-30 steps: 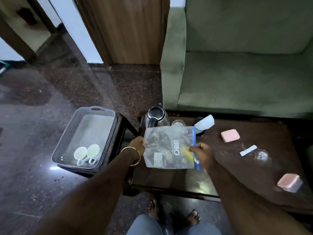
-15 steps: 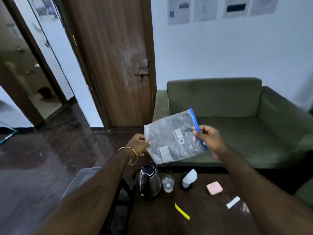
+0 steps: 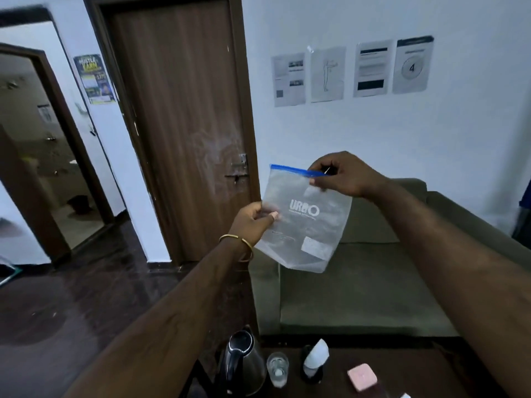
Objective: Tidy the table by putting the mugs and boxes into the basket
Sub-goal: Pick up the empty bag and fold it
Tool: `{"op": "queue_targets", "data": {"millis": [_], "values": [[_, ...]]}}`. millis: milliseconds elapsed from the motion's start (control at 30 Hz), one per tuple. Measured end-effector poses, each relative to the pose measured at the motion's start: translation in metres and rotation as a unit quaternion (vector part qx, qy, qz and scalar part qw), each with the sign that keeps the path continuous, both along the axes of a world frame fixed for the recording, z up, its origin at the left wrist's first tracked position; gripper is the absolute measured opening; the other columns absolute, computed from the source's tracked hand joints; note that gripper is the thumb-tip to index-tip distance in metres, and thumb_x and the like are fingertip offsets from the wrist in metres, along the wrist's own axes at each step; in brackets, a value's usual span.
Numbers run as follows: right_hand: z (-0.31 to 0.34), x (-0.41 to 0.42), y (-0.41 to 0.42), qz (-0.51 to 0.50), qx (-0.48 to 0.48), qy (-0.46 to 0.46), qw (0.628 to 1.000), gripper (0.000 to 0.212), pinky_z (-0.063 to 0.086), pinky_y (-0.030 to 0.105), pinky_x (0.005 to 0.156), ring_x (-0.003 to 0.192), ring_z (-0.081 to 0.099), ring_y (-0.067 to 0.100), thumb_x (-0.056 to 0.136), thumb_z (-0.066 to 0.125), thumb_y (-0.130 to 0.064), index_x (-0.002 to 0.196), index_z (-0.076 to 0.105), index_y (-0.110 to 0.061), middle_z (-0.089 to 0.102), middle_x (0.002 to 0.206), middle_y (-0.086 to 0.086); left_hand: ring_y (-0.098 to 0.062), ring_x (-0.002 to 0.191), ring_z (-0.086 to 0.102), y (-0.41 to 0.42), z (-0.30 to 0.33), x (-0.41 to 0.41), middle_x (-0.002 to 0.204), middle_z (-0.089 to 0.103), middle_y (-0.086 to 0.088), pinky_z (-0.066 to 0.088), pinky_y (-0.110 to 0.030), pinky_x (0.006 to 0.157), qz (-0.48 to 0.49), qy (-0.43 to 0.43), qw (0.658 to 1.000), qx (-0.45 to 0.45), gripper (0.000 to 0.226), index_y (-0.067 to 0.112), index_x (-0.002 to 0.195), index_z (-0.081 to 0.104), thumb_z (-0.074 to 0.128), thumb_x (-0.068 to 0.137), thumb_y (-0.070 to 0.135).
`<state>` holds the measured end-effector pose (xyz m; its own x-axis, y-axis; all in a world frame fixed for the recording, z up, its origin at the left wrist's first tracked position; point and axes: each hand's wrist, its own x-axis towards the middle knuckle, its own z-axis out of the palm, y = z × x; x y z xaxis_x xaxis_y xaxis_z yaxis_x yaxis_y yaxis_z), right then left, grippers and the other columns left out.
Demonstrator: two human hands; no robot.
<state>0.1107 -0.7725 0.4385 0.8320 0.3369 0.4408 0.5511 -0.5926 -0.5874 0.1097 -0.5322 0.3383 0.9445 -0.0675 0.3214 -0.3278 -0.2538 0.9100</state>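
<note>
1. Head view, upper half: holding a clear zip bag (image 3: pixel 306 222) up in the air in front of the white wall, with a blue seal strip along its top edge and white "URBO" lettering on its face. Hanging tilted, lower corner pointing down toward the green sofa (image 3: pixel 359 288).
2. Left hand (image 3: pixel 253 222), with a gold bangle (image 3: pixel 237 242) at the wrist: pinching the bag's left edge, thumb lying on the front face; grip clenched on the plastic.
3. Right hand (image 3: pixel 342 175): pinching the blue strip at the bag's top right corner, fingers curled over it; grip likewise grasping the bag.
4. Lower edge of the view: showing only a strip of the dark worktop (image 3: pixel 402 372). Standing on it, left to right: a steel kettle (image 3: pixel 244 366) with a black handle, a small clear glass (image 3: pixel 277 369) just beside it, a dark object with a white top (image 3: pixel 316 360), and a pink box (image 3: pixel 362 377) lying flat nearby, well below the raised bag.
5. Basket and mugs: lying outside the view, so not possible to place.
6. Background: a closed wooden door (image 3: pixel 184 124) to the left of the bag, an open doorway further left, and four printed sheets (image 3: pixel 353 70) stuck on the wall above the sofa.
</note>
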Motion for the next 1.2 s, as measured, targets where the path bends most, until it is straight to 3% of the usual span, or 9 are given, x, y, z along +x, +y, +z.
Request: {"op": "queue_targets", "data": {"millis": [100,267,400,533,667,767,1000,1100,1200], "values": [[-0.016,0.003,-0.004,-0.152,0.195,-0.075,0.966,0.048,0.049,0.019,0.072,0.084,0.061,0.006,0.076,0.082,-0.04,0.118,0.062,-0.028,0.063,0.108,-0.008,-0.021,0.078,0.065,-0.008,0.003,-0.001,0.086,0.071,-0.009,0.053,-0.042,0.087,-0.009,0.036,0.994,-0.103,0.009,0.004,0.098,0.068,0.062,0.091,0.002],[-0.088,-0.002,-0.002,-0.159,0.388,0.206,0.884,0.111,0.051,0.033,0.084,0.115,0.059,0.021,0.065,0.085,-0.055,0.151,0.021,-0.025,0.05,0.14,0.006,-0.018,0.062,0.064,-0.007,0.001,0.009,0.08,0.072,-0.008,0.053,-0.035,0.069,0.006,0.085,0.985,-0.153,0.007,0.01,0.09,0.068,0.064,0.09,0.004],[-0.127,-0.004,0.0,-0.078,0.431,0.342,0.832,0.066,0.056,0.034,0.065,0.082,0.074,0.021,0.081,0.079,-0.033,0.131,0.049,-0.003,0.074,0.108,0.011,-0.016,0.062,0.067,-0.004,-0.011,0.014,0.08,0.071,-0.009,0.053,-0.036,0.07,0.021,0.113,0.976,-0.184,0.006,0.009,0.09,0.067,0.064,0.09,0.004],[-0.141,0.0,0.004,-0.068,0.43,0.287,0.853,0.017,0.056,0.029,0.059,0.076,0.075,0.018,0.087,0.072,-0.016,0.102,0.07,-0.008,0.077,0.101,0.014,-0.027,0.077,0.072,0.005,-0.024,0.01,0.092,0.074,-0.017,0.058,-0.037,0.067,-0.001,0.152,0.969,-0.193,0.022,0.003,0.103,0.065,0.072,0.082,0.003],[-0.143,0.003,0.007,-0.086,0.426,0.268,0.859,0.013,0.057,0.031,0.062,0.08,0.075,0.023,0.087,0.072,-0.015,0.098,0.072,-0.008,0.077,0.096,0.012,-0.031,0.092,0.072,0.018,-0.027,0.008,0.105,0.072,-0.019,0.06,-0.044,0.079,0.022,0.147,0.978,-0.144,0.049,0.002,0.118,0.057,0.079,0.074,-0.002],[-0.144,0.003,0.008,-0.084,0.418,0.265,0.865,0.013,0.058,0.034,0.066,0.084,0.075,0.026,0.087,0.073,-0.015,0.098,0.072,-0.007,0.077,0.095,0.012,-0.028,0.098,0.069,0.027,-0.026,0.008,0.104,0.071,-0.016,0.057,-0.045,0.087,0.06,0.136,0.98,-0.136,0.068,0.022,0.126,0.045,0.08,0.073,-0.002],[-0.146,0.014,0.046,-0.09,0.374,0.214,0.898,0.012,0.056,0.027,0.054,0.071,0.074,0.016,0.082,0.079,-0.018,0.089,0.073,-0.009,0.077,0.084,0.006,-0.017,0.067,0.069,0.08,-0.029,0.012,0.073,0.074,-0.008,0.058,-0.031,0.061,0.076,0.09,0.992,0.049,0.012,0.014,0.082,0.074,0.082,0.074,0.013],[-0.144,0.017,0.048,-0.089,0.381,0.204,0.897,0.009,0.053,0.021,0.053,0.07,0.072,0.012,0.082,0.079,-0.021,0.085,0.075,-0.012,0.077,0.081,0.001,-0.011,0.064,0.061,0.087,-0.03,0.015,0.068,0.068,-0.001,0.049,-0.023,0.052,0.062,0.098,0.992,0.046,0.009,0.018,0.076,0.071,0.08,0.077,0.021],[-0.144,0.02,0.05,-0.083,0.392,0.201,0.894,0.018,0.051,0.019,0.054,0.069,0.067,0.009,0.082,0.078,-0.029,0.076,0.074,-0.012,0.075,0.078,0.0,-0.011,0.07,0.062,0.09,-0.027,0.016,0.074,0.069,0.002,0.052,-0.026,0.063,0.034,0.131,0.991,-0.004,0.013,0.021,0.073,0.067,0.076,0.081,0.025]]}}
